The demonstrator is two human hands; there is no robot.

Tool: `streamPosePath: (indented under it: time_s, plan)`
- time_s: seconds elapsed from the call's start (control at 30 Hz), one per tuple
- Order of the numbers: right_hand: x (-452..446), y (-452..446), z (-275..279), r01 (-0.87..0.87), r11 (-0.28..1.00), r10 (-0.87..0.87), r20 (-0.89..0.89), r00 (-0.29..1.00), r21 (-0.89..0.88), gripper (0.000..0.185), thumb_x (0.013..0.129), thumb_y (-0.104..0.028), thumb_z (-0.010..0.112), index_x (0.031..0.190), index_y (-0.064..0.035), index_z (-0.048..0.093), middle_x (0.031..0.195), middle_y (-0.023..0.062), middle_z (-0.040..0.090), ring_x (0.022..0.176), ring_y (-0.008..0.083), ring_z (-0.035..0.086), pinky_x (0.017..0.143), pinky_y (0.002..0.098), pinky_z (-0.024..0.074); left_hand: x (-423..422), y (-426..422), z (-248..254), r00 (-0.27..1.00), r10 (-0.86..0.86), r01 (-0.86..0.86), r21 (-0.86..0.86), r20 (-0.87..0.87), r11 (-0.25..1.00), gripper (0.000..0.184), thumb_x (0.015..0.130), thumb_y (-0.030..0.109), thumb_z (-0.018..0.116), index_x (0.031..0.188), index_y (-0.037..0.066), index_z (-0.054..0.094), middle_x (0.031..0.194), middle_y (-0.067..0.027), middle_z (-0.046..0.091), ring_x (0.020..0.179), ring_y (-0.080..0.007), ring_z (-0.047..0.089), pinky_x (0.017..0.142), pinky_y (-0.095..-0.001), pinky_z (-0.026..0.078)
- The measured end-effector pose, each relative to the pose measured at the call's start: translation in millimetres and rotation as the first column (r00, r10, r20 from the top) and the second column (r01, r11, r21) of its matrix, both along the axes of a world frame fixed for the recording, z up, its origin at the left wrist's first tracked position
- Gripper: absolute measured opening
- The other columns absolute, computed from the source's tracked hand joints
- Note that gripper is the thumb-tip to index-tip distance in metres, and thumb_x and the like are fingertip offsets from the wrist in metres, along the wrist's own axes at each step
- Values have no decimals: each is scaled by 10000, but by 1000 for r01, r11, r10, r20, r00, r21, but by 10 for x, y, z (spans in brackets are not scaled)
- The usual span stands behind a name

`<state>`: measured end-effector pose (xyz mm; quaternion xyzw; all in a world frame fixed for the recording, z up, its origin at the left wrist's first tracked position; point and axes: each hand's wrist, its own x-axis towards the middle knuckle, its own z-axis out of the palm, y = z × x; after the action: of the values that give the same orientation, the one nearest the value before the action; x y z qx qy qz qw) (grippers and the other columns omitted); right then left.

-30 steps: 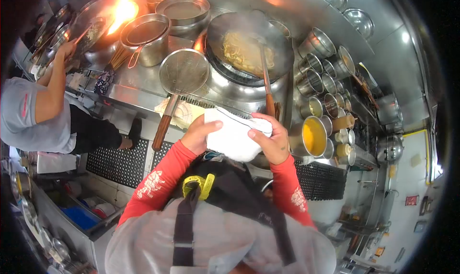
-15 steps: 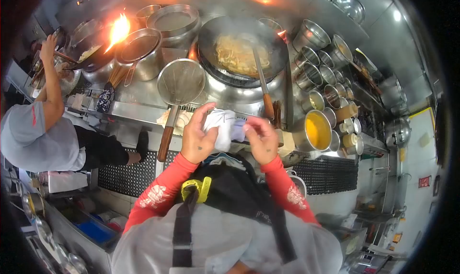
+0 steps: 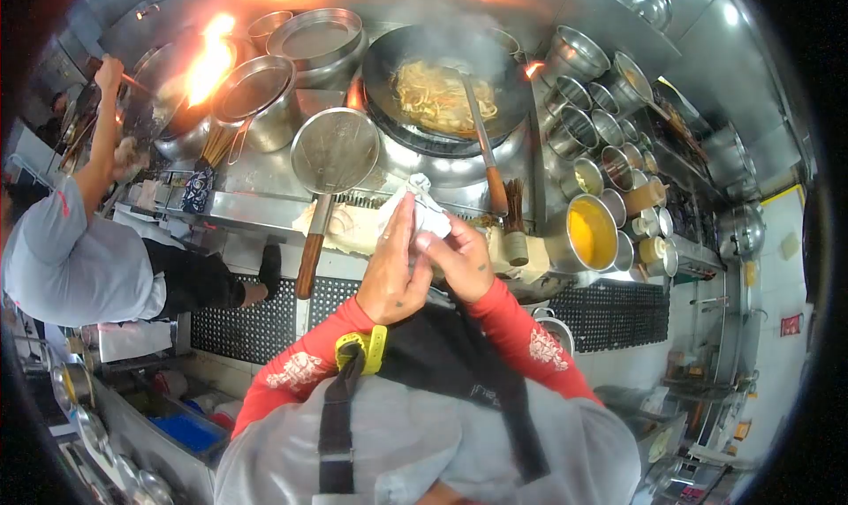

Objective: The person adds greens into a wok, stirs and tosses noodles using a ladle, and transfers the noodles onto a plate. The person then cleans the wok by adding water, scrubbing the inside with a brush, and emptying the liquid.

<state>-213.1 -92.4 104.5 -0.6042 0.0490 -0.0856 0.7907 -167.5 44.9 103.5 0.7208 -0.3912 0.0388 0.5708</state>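
Note:
A crumpled white cloth [image 3: 427, 212] is held between my two hands, just in front of the stove's front edge. My left hand [image 3: 393, 262] presses against its left side with fingers nearly straight and close together. On the other side, my right hand [image 3: 463, 260] wraps its fingers round the cloth, thumb towards the left hand. Beyond them, a steaming wok [image 3: 380, 81] holds what look like noodles [image 3: 433, 99]. A wooden-handled metal wok tool [image 3: 480, 121] rests in it, its handle pointing at me. A round mesh strainer [image 3: 336, 152] lies left of the wok.
At the left a co-worker [image 3: 79, 249] reaches over a pan beside a tall flame [image 3: 210, 64]. Metal pots with sieves [image 3: 256, 90] stand between us. A pot of yellow liquid [image 3: 592, 233], several metal containers [image 3: 574, 132] and a brush [image 3: 516, 231] are to the right.
My hands have come together, closing round the cloth, which was loosely spread between them. The co-worker's arm has shifted and the flame at the left has grown.

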Motion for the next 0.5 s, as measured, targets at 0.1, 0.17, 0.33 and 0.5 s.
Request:
streamPosePath:
  time_s: [0.1,0.17,0.33,0.5]
  plan:
    - [7,-85,-85,41,999,-39,-64,997,24,294,925,-103,579,1197,9,574,1044,21,638,937,70,561,840,244,460,-6,-33,-40,960,-47,-4,-182,-276,983,572,843,11,539,1363,-64,313,1311,-278,462,1216,-344,506,1019,-386,402]
    - [-18,-89,-81,50,999,-49,-53,997,16,269,933,-104,564,1175,11,586,1042,20,638,927,68,562,824,240,462,33,-71,-54,901,-35,-83,-251,-432,964,487,841,48,603,1279,-57,418,1226,-244,550,1156,-292,564,982,-359,446]
    - [-84,-121,-60,42,998,-44,-50,998,-47,246,942,-112,552,1144,19,601,1012,9,643,886,62,563,793,237,466,150,-72,-42,949,78,-101,-60,-305,993,359,814,104,702,1100,-40,541,1038,-163,639,943,-210,646,815,-325,537]
    - [-96,-114,-104,-2,998,-3,-67,998,-70,223,945,-132,552,1105,9,619,924,-20,637,811,46,544,727,225,458,180,-72,90,925,117,-81,114,-362,990,183,833,99,673,942,-43,633,987,-156,662,868,-181,661,726,-305,553]
